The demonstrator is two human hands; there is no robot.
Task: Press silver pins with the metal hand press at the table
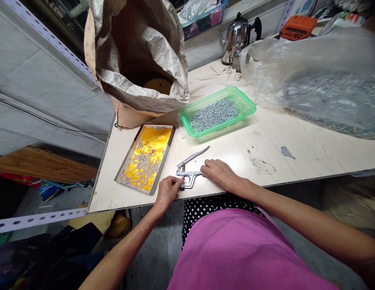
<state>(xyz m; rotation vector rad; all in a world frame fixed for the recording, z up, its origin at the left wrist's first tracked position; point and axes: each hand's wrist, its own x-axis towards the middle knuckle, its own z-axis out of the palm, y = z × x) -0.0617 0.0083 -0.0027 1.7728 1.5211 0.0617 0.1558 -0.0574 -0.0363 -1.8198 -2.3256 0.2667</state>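
Observation:
A pair of grey hand-press pliers (pixel 190 174) lies at the table's front edge, its handles spread apart, with a spring and a red part by the jaw. My right hand (pixel 219 174) has its fingers closed on the end of the lower handle. At the jaw, my left hand (pixel 168 192) pinches with thumb and fingertips; whatever is between them is too small to make out. Left of the pliers, a shallow box (pixel 159 141) with a yellow lining holds many small metal pieces (pixel 145 163). Behind them, a green plastic basket (pixel 248 108) contains more small silvery pieces (pixel 216 114).
An open woven sack (pixel 175 52) stands at the back left. A large clear plastic bag (pixel 332 96) of metal pieces spreads over the right side. A steel kettle (pixel 235 38) and an orange item (pixel 298 27) are at the back. A grey scrap (pixel 286 152) lies right of my hands.

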